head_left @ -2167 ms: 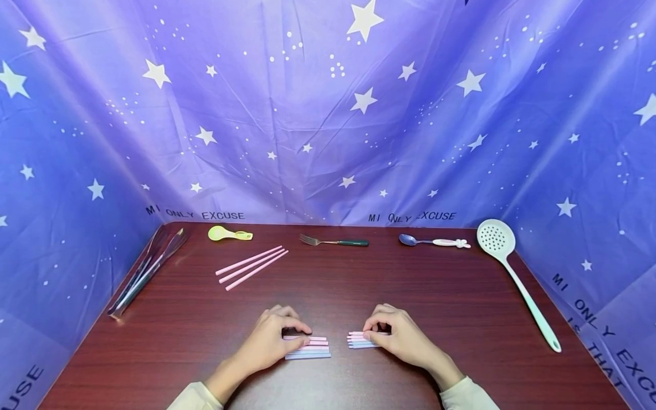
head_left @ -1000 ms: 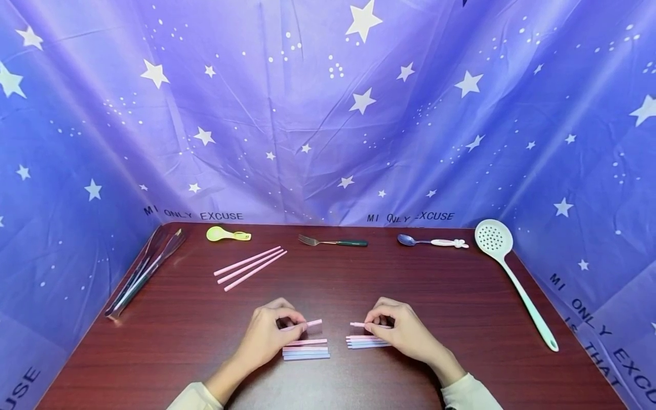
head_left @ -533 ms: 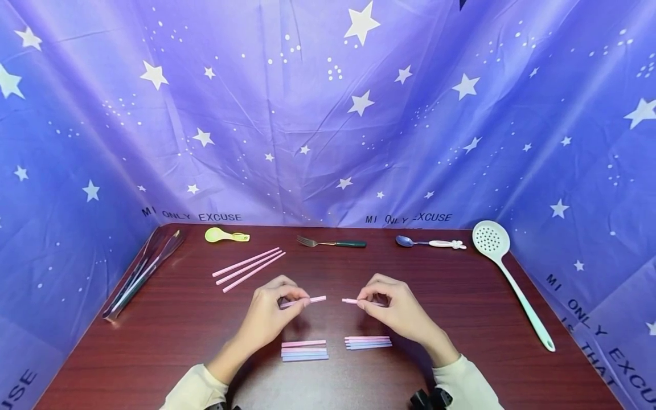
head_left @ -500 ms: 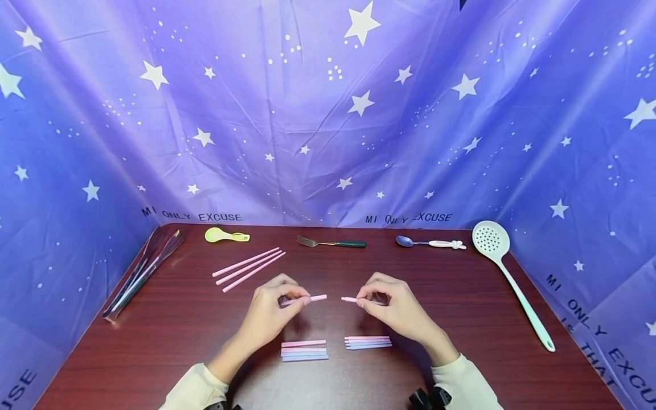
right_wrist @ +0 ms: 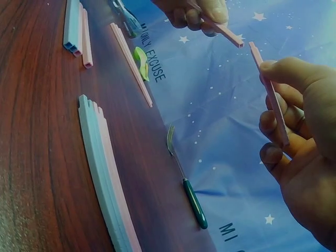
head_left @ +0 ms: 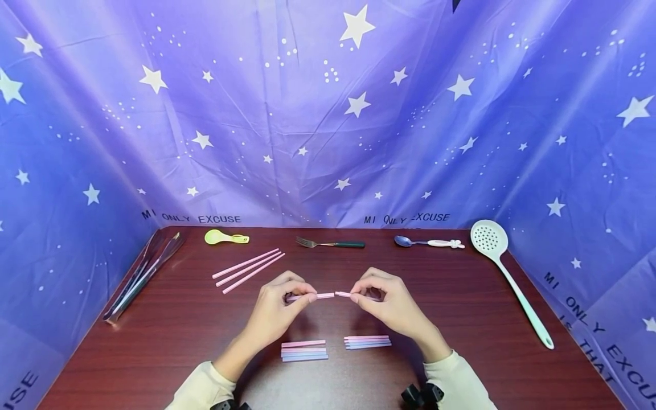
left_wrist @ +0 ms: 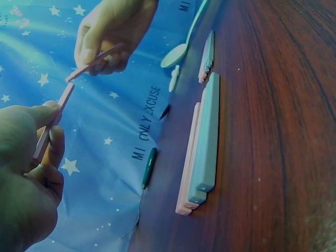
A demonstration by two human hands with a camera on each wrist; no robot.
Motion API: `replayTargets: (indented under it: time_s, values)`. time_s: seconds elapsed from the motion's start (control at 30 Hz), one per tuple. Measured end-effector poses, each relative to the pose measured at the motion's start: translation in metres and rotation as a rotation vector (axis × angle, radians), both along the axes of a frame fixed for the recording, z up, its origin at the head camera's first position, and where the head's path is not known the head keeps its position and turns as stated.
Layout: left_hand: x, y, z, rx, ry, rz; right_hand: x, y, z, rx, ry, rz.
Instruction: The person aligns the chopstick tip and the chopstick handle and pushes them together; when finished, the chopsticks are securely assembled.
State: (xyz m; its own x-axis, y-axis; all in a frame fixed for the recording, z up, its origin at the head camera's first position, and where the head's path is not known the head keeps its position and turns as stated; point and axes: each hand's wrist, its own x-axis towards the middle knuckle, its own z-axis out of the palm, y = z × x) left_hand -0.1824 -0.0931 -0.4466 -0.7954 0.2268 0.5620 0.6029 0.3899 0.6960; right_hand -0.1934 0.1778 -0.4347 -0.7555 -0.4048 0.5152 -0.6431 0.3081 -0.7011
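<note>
My left hand [head_left: 279,304] pinches a pink square chopstick half [head_left: 325,295] whose hollow end faces right. Opposite it, my right hand [head_left: 386,299] holds another pink chopstick half [right_wrist: 274,100] with a narrower, stepped tip. Both halves are raised above the table, their ends nearly meeting with a small gap between them. Below the left hand lies a row of pink and blue hollow halves [head_left: 304,351]. A matching row of pink and blue halves with stepped tips [head_left: 367,341] lies below the right hand.
Three long pink sticks [head_left: 248,271] lie at the back left of the table [head_left: 328,381]. Along the back are a yellow measuring spoon [head_left: 225,237], a fork [head_left: 330,244] and a spoon [head_left: 427,242]. A skimmer [head_left: 512,279] lies right, a clear packet [head_left: 143,279] left.
Both hands lifted a pink half from the rows near me and carried them away from me. Since half a second ago, the two halves have come closer together, end to end.
</note>
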Motion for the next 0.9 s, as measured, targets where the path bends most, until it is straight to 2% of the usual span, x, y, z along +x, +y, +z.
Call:
replayTargets:
  time_s: [0.63, 0.9]
  values:
    - [0.001, -0.0017, -0.0004, -0.023, -0.014, 0.005, 0.0017, -0.0027, -0.0001, 0.014, -0.017, 0.021]
    - [0.0011, -0.0012, 0.0005, -0.065, 0.03, 0.003, 0.0021, -0.0032, -0.0016, 0.028, 0.025, 0.015]
